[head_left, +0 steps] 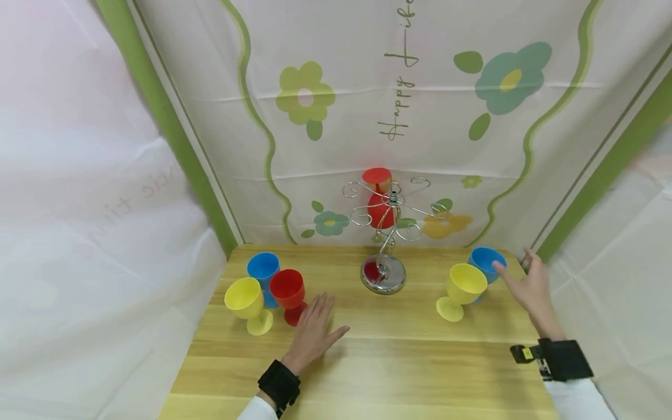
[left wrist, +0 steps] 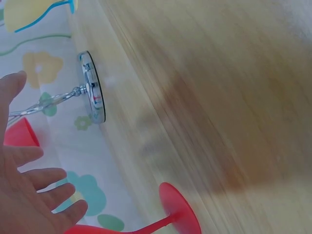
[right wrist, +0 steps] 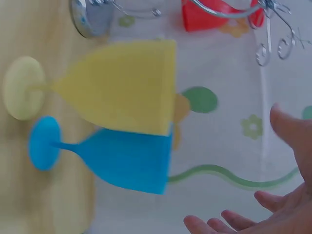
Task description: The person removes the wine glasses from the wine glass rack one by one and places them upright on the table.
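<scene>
My left hand (head_left: 310,333) has its fingers spread just right of an upright red plastic goblet (head_left: 287,290); whether they touch is unclear in the head view. In the left wrist view, that goblet's red foot (left wrist: 179,209) stands beyond the fingers. A blue goblet (head_left: 262,267) and a yellow goblet (head_left: 244,298) are grouped with it. My right hand (head_left: 531,290), fingers apart and holding nothing, hovers beside another blue goblet (right wrist: 129,158). A second yellow goblet (right wrist: 122,87) stands close against that one. Behind, a red goblet (head_left: 380,211) hangs upside down at a silver wire rack (head_left: 385,274).
The wooden table (head_left: 399,373) runs back to a white flowered cloth (head_left: 362,116). Cloth walls (head_left: 105,233) close in both sides, the right one near my right hand. The rack's curled arms spread outward above its round base.
</scene>
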Action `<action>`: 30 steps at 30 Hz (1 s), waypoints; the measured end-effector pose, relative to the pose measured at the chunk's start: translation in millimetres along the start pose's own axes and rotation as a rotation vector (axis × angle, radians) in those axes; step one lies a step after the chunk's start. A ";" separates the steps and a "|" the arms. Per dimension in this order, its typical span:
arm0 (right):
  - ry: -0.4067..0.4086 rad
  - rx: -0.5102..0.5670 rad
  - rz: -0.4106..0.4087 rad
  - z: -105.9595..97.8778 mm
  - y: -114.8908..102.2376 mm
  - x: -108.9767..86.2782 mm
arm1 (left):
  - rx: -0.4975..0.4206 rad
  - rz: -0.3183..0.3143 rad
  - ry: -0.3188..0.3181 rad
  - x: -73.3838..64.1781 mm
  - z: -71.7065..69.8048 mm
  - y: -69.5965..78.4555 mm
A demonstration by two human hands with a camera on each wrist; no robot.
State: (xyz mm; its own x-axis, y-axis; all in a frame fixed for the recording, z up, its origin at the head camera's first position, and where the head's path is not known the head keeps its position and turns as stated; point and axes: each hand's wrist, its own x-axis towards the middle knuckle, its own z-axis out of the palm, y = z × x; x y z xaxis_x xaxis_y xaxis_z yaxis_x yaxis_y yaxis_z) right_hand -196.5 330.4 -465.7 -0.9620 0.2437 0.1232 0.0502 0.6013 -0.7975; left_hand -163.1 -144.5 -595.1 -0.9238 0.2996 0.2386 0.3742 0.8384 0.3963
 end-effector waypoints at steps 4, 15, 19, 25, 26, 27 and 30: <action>0.057 -0.039 -0.078 -16.2 -20.9 20.5 | -0.010 -0.004 -0.008 -0.1 -2.8 -0.8; -0.023 -0.109 -0.271 -14.8 -106.7 91.1 | -0.020 -0.026 0.013 4.9 -14.3 1.4; -0.065 -0.136 -0.321 3.3 -142.9 109.7 | -0.016 -0.041 0.008 6.1 -15.7 2.7; -0.146 -0.180 -0.418 37.5 -187.4 117.4 | -0.026 -0.023 0.023 8.9 -18.1 3.6; -0.162 -0.192 -0.432 43.7 -192.2 117.5 | -0.025 -0.021 0.025 9.4 -18.6 3.8; -0.182 -0.193 -0.443 49.9 -196.2 117.3 | -0.024 -0.019 0.028 9.5 -19.2 3.8; -0.255 -0.212 -0.489 69.3 -205.7 115.8 | -0.020 -0.018 0.029 8.9 -20.1 3.3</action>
State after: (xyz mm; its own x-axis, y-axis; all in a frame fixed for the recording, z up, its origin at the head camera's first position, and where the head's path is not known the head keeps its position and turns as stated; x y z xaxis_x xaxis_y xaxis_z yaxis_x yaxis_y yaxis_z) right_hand -336.8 182.2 -328.3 -0.9199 -0.2750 0.2797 -0.3879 0.7432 -0.5452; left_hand -168.4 -148.3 -573.9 -0.9277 0.2706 0.2571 0.3593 0.8340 0.4188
